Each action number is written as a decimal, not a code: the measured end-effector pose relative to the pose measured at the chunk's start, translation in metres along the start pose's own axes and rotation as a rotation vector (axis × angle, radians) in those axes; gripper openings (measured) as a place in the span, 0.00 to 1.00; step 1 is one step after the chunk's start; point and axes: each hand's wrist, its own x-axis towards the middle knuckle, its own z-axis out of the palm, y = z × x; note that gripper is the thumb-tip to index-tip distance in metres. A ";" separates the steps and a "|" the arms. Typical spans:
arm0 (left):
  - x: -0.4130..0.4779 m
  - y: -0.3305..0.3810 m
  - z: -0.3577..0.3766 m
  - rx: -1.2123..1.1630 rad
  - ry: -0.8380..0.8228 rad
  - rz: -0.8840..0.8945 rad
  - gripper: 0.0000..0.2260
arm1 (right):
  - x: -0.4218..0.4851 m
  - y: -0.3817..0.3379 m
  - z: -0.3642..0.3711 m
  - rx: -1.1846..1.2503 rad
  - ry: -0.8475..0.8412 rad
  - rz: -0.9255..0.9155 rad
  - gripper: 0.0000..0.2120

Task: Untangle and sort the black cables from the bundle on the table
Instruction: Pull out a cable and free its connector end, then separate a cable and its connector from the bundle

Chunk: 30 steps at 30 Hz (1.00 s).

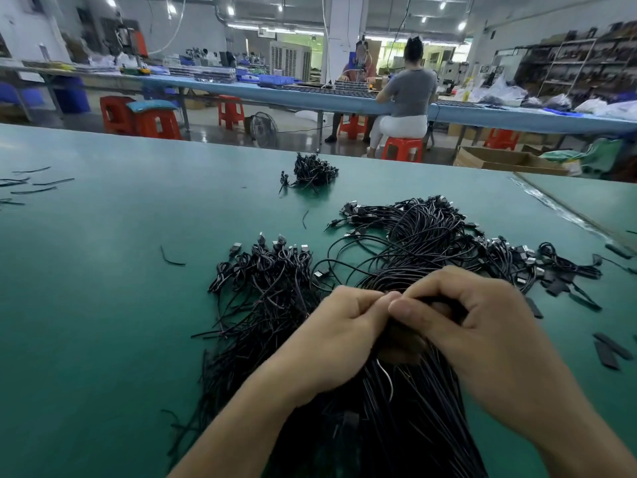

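Two hands are working in the lower middle of the frame. The left hand (pixel 331 336) and the right hand (pixel 482 326) are touching at the fingertips. Both are curling tight around a bunch of black cables from the big bundle (pixel 424 243).

That bundle is lying on the green table (pixel 103 305). It is spreading from the middle right of the frame down under both hands to the bottom edge.

Three heaps of cables are showing in all. The big bundle is one. A second pile (pixel 265 281) is sitting just left of the hands, with its plugs pointing up the frame. A small heap (pixel 313 172) is resting well apart, in the upper middle.

Two short loose wires (pixel 172 258) are lying left of the piles. A few more wire bits (pixel 34 184) are lying at the far left edge. Some flat black strips (pixel 610 350) are lying at the right edge.

Behind the table, two people are sitting at a long blue bench (pixel 275 93). One is sitting on a red stool (pixel 401 148), and six red stools are showing. One floor fan (pixel 263 127) and one open cardboard box (pixel 499 160) are standing on the floor. Any writing back there is too blurry to read.
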 end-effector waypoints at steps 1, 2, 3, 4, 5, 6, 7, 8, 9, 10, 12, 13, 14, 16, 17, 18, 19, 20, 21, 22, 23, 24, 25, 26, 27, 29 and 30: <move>-0.003 0.004 -0.001 -0.149 -0.075 -0.061 0.18 | 0.000 0.002 -0.001 0.082 0.013 0.015 0.04; -0.005 0.007 -0.003 -0.264 -0.134 -0.093 0.20 | 0.001 0.003 -0.001 0.210 0.016 0.041 0.03; -0.006 0.010 -0.006 -0.328 -0.173 -0.106 0.21 | 0.001 0.005 -0.001 0.312 0.023 0.065 0.05; -0.007 0.012 -0.008 -0.367 -0.197 -0.105 0.21 | 0.002 0.006 0.000 0.368 0.049 0.086 0.07; -0.007 0.013 -0.009 -0.406 -0.202 -0.101 0.20 | 0.002 0.008 0.000 0.371 0.071 0.102 0.09; -0.007 0.014 -0.009 -0.464 -0.189 -0.091 0.19 | 0.003 0.010 0.002 0.361 0.082 0.124 0.09; -0.007 0.017 -0.008 -0.550 -0.168 -0.076 0.18 | 0.003 0.012 0.003 0.336 0.064 0.142 0.09; -0.005 0.018 -0.009 -0.654 -0.145 -0.047 0.16 | 0.002 0.013 0.005 0.294 0.026 0.165 0.09; -0.003 0.018 -0.010 -0.755 -0.112 -0.006 0.15 | 0.001 0.013 0.007 0.232 -0.030 0.178 0.07; -0.002 0.018 -0.011 -0.841 -0.065 0.040 0.14 | 0.000 0.012 0.010 0.167 -0.088 0.187 0.06; 0.002 0.016 -0.012 -0.914 0.071 0.105 0.13 | -0.002 0.010 0.013 0.071 -0.209 0.158 0.06; 0.004 0.014 -0.010 -0.889 0.148 0.127 0.13 | -0.003 0.007 0.013 0.030 -0.264 0.130 0.08; 0.006 0.011 -0.008 -0.804 0.229 0.153 0.13 | -0.004 0.004 0.013 -0.013 -0.306 0.107 0.08; 0.007 0.003 -0.005 -0.397 0.407 0.208 0.10 | -0.005 -0.001 0.010 -0.084 -0.348 0.074 0.09; 0.007 -0.002 -0.004 -0.119 0.458 0.220 0.08 | -0.005 -0.002 0.008 -0.106 -0.339 0.059 0.08; 0.007 -0.004 -0.004 0.113 0.435 0.214 0.09 | -0.005 -0.003 0.006 -0.118 -0.307 0.040 0.08; 0.005 -0.005 -0.003 0.263 0.370 0.187 0.11 | -0.005 -0.003 0.003 -0.126 -0.254 0.014 0.08; 0.004 -0.005 -0.003 0.303 0.286 0.147 0.14 | -0.005 -0.003 0.001 -0.128 -0.192 -0.008 0.08; 0.002 -0.002 -0.002 0.258 0.200 0.102 0.16 | -0.004 -0.003 -0.002 -0.117 -0.132 -0.019 0.09; 0.000 0.002 -0.001 0.149 0.116 0.058 0.17 | -0.002 -0.002 -0.004 -0.080 -0.078 -0.015 0.09; -0.002 0.006 -0.001 0.019 0.051 0.018 0.18 | -0.001 -0.001 -0.005 -0.019 -0.031 -0.005 0.09; -0.003 0.010 -0.001 -0.087 0.007 -0.015 0.19 | 0.000 0.001 -0.006 0.060 0.005 0.011 0.08; -0.004 0.012 -0.002 -0.144 -0.022 -0.039 0.20 | 0.001 0.003 -0.006 0.131 0.025 0.029 0.08; -0.005 0.012 -0.004 -0.169 -0.050 -0.056 0.22 | 0.001 0.005 -0.005 0.186 0.022 0.045 0.08; -0.006 0.011 -0.006 -0.187 -0.077 -0.073 0.23 | 0.001 0.007 -0.003 0.239 -0.007 0.059 0.07; -0.007 0.010 -0.010 -0.238 -0.127 -0.117 0.24 | -0.001 0.008 0.003 0.377 -0.105 0.083 0.04; -0.007 0.009 -0.011 -0.262 -0.147 -0.137 0.24 | -0.001 0.009 0.005 0.431 -0.146 0.098 0.03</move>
